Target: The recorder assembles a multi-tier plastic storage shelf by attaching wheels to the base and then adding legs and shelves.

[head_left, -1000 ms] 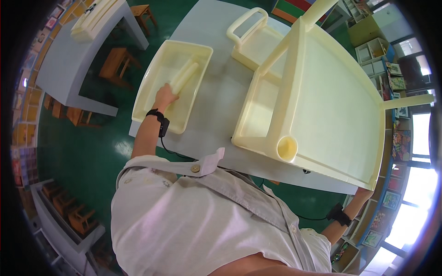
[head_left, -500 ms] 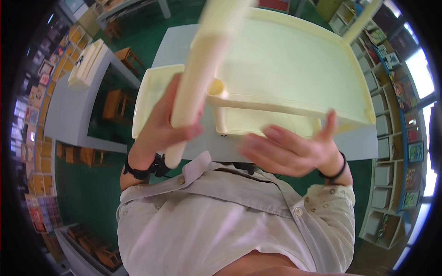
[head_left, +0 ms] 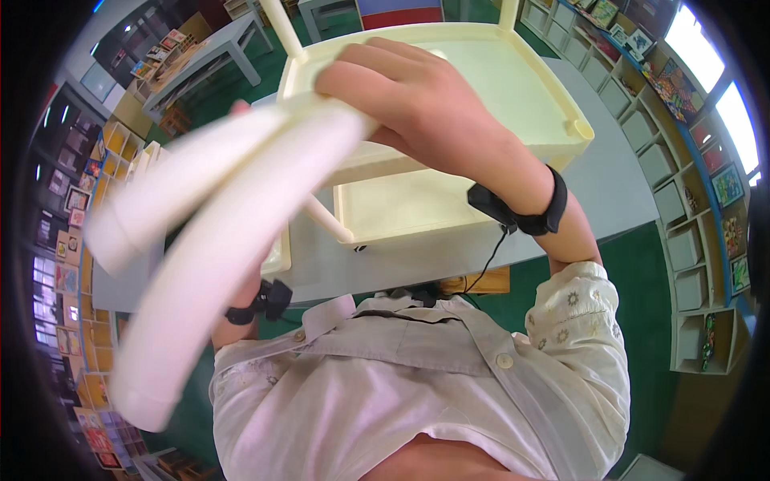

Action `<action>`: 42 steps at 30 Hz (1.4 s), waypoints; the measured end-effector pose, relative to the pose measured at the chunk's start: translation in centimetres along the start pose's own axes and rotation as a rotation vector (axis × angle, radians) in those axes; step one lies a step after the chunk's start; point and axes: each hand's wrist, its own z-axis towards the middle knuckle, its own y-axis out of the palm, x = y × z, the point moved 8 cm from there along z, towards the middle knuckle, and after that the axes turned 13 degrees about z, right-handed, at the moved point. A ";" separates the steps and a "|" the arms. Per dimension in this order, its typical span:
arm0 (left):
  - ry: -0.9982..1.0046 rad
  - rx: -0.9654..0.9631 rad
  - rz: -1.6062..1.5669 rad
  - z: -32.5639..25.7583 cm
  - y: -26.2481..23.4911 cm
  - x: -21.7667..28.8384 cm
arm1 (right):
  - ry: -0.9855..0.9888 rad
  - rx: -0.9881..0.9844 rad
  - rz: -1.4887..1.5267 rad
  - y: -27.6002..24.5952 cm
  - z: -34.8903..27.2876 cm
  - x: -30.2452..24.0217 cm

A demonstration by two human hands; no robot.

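Two thick cream tubes (head_left: 233,248), blurred by motion, slant across the front left, close to the camera. They fan apart toward their near ends and come together under my right hand (head_left: 409,100), whose fingers curl over their upper ends. Behind the tubes is my left hand (head_left: 254,274), mostly hidden; a fingertip shows past their far side, and it appears closed around them from beneath. Just beyond stands a cream tray shelf (head_left: 513,88), with a post rising at each far corner and a round socket at its near right corner. A lower cream tray (head_left: 409,210) sits beneath it.
The shelf stands on a grey table (head_left: 622,176). Another cream tray (head_left: 281,250) lies at the left, largely covered by the tubes. A wooden stool (head_left: 488,280) is under the table edge. Storage shelves (head_left: 682,240) line the right side; a cable hangs from my right wrist.
The tubes have swung down and left, and two now show apart. My right hand, free and spread before, has risen onto their upper ends. The tray shelf appears shifted left and farther away.
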 end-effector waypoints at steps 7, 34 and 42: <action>0.596 -0.036 0.169 5.7 1.8 5.1 | 0.213 0.046 0.324 0.9 1.6 3.2; 0.295 -0.474 -0.217 11.0 -5.1 2.9 | 0.956 0.895 1.033 -23.0 -20.5 13.5; 0.306 -0.537 -0.268 11.2 -5.5 2.1 | 1.013 0.555 0.362 -23.7 -15.6 10.5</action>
